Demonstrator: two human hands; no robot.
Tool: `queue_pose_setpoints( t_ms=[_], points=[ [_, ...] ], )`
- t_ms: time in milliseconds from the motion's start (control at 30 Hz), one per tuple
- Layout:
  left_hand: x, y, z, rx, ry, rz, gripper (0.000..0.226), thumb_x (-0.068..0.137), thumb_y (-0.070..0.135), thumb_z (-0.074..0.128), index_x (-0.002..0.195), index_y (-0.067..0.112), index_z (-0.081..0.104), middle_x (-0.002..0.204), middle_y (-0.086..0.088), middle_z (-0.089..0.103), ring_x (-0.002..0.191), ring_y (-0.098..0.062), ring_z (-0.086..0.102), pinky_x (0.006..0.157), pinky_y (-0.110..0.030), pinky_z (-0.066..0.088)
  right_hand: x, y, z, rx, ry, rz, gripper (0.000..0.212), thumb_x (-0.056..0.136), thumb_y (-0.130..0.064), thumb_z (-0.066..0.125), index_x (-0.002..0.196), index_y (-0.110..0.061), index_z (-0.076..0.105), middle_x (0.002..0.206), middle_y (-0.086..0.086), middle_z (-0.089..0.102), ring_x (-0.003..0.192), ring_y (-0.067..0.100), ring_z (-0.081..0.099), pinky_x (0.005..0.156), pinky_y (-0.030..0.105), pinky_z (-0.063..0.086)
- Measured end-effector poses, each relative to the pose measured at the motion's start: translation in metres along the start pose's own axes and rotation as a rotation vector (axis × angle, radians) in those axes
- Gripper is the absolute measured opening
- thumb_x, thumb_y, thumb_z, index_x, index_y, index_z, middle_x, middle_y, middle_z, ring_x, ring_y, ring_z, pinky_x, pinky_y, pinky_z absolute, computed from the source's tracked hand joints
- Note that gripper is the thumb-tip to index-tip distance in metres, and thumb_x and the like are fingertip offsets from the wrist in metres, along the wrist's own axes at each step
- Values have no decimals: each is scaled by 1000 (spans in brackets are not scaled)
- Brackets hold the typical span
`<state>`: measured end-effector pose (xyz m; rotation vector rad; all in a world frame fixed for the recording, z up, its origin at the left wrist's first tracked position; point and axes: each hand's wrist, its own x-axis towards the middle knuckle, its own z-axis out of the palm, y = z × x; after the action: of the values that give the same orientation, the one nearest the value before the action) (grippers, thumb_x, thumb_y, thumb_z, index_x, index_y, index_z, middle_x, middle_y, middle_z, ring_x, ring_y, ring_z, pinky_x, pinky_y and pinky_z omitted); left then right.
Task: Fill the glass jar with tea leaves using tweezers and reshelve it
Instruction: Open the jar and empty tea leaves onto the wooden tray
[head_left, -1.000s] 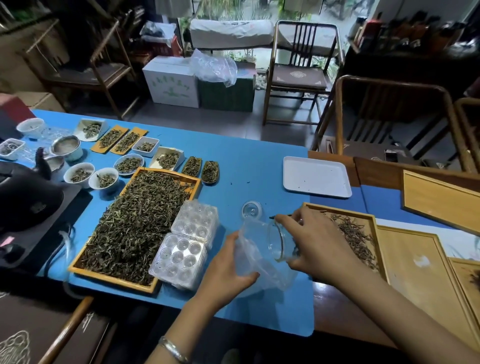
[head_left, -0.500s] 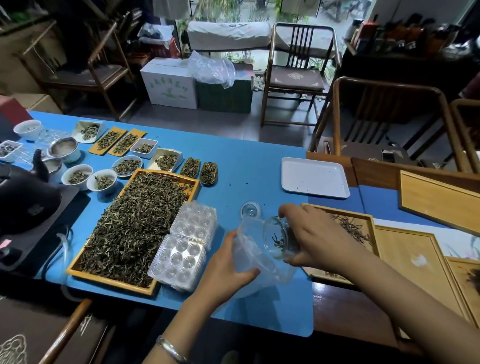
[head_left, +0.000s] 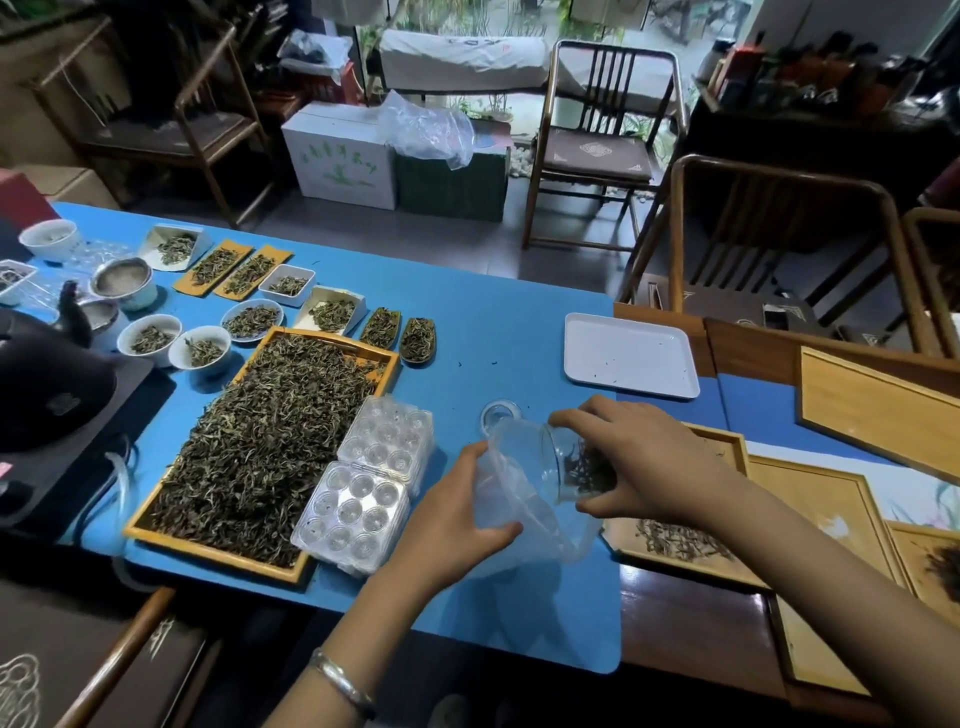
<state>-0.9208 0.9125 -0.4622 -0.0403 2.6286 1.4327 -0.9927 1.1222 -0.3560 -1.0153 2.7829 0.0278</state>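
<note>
A small glass jar (head_left: 569, 465) with dark tea leaves in it is tipped on its side, its mouth facing left into a clear plastic bag (head_left: 524, 499). My right hand (head_left: 644, 462) grips the jar from above and the right. My left hand (head_left: 457, 512) holds the bag's open edge from the left. The jar's clear lid (head_left: 500, 414) lies on the blue mat (head_left: 493, 332) just behind the bag. A wooden tray (head_left: 691, 540) with loose tea leaves sits under my right wrist. No tweezers are visible.
A big wooden tray heaped with tea (head_left: 265, 441) lies left, with two clear blister trays (head_left: 371, 483) at its right edge. Small bowls and dishes of tea (head_left: 252, 319) line the back left. A white tray (head_left: 628, 356) sits behind; wooden trays (head_left: 878, 410) are at right.
My right hand has tipped the jar further onto its side and pushed its mouth into the bag; tea leaves now show inside the jar. The left hand keeps holding the bag.
</note>
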Motion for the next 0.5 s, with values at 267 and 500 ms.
queue_pose_setpoints(
  t_ms=[267, 500],
  points=[
    [7, 0, 0, 130, -60, 10, 86, 78, 40, 74, 146, 35, 22, 139, 4, 51, 124, -19, 52, 95, -36, 47, 7, 5, 5, -90, -65, -37, 85, 66, -57, 69, 137, -37, 29, 111, -4, 50, 89, 20, 55, 73, 33, 47],
    [23, -5, 6, 361, -107, 54, 91, 80, 39, 70, 151, 31, 14, 141, 1, 49, 119, -25, 55, 89, -41, 51, 11, 9, 34, -10, -87, -12, 82, 64, -56, 69, 136, -34, 34, 107, -3, 52, 91, 20, 56, 72, 37, 50]
  ],
)
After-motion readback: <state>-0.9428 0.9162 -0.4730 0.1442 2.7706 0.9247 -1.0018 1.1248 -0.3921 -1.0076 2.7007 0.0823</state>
